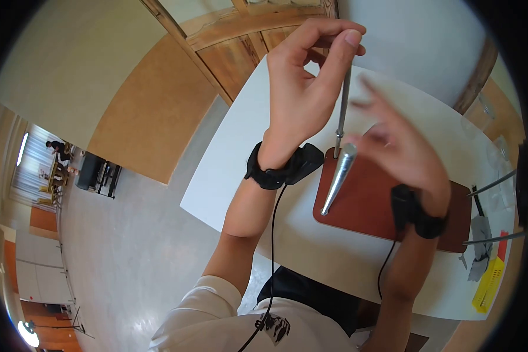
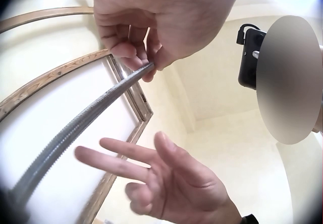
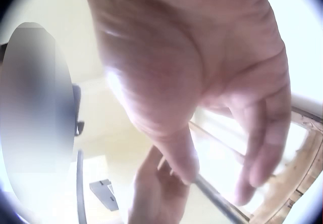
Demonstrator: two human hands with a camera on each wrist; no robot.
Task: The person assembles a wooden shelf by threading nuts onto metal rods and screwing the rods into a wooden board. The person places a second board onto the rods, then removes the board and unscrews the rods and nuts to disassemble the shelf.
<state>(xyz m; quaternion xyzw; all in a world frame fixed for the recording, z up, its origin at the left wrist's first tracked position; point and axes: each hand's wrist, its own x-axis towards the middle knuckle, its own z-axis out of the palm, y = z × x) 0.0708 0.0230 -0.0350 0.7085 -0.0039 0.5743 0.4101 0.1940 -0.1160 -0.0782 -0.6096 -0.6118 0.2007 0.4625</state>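
My left hand [image 1: 302, 88] is raised and pinches the upper end of a long threaded rod [image 1: 345, 102] between thumb and fingertips. In the left wrist view the thread on the rod [image 2: 75, 125] shows clearly. The rod rises from a corner of a reddish-brown board [image 1: 369, 199], with a nut [image 1: 339, 134] low on it. Beside it a smooth, shiny metal tube [image 1: 337, 182] stands up from another corner. My right hand [image 1: 413, 155], blurred in the head view, hovers over the board with fingers spread and holds nothing. In the left wrist view that right hand [image 2: 184, 183] appears below the rod.
The board lies on a white table [image 1: 217, 193]. Two more metal rods [image 1: 493, 239] stick out at the board's right end. Further right are a grey crumpled piece [image 1: 480, 246], a yellow plastic basket [image 1: 488, 287] and clear plastic items [image 1: 498, 182]. A wooden door [image 1: 234, 64] stands behind.
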